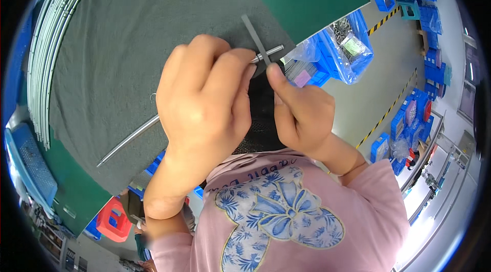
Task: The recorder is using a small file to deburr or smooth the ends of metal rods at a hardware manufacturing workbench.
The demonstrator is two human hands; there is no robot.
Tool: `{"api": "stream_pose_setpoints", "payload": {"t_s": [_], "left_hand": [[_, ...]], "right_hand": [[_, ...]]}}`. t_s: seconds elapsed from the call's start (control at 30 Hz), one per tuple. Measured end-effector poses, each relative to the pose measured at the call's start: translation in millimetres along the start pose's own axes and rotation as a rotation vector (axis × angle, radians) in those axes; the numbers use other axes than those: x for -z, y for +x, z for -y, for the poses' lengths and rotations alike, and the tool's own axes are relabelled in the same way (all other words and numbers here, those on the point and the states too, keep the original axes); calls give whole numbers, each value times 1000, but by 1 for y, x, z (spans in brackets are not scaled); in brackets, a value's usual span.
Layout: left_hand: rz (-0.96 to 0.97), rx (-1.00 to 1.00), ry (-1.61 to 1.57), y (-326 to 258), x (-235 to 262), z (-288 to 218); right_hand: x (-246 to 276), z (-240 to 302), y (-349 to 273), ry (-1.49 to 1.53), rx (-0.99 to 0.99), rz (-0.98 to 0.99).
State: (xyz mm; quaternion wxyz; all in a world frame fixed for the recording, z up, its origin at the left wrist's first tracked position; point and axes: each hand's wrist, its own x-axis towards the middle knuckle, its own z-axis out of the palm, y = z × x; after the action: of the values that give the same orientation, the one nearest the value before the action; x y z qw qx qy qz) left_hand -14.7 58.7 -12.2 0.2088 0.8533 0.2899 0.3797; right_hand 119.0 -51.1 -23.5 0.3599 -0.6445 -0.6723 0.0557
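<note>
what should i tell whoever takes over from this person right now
Left hand: closed round a thin metal rod, grip near its upper end; the long tail runs down-left over the grey mat.
Right hand: thumb and fingers pinch a narrow grey strip where it crosses the rod tip.
Nearby: a bundle of similar rods lies along the mat's left edge; a clear bag of small parts sits to the right, off the table.
Done: strip and rod are brought together at the tip.
Left: whether the strip is fixed yet cannot be told; the bundle appears to have no strips.
</note>
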Motion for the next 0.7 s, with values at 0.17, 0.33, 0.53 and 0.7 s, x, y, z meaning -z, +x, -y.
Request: {"api": "stream_pose_setpoints", "payload": {"t_s": [0.17, 0.33, 0.53, 0.7], "left_hand": [[-32, 16, 13, -3, -1, 0], [-18, -15, 30, -1, 1, -2], [3, -20, 26, -1, 2, 1], [9, -19, 11, -2, -1, 2]], "right_hand": [[5, 4, -2, 33, -44, 71], [6, 8, 13, -23, -5, 52], [19, 12, 13, -75, 4, 173], [-4, -5, -17, -39, 46, -32]]}}
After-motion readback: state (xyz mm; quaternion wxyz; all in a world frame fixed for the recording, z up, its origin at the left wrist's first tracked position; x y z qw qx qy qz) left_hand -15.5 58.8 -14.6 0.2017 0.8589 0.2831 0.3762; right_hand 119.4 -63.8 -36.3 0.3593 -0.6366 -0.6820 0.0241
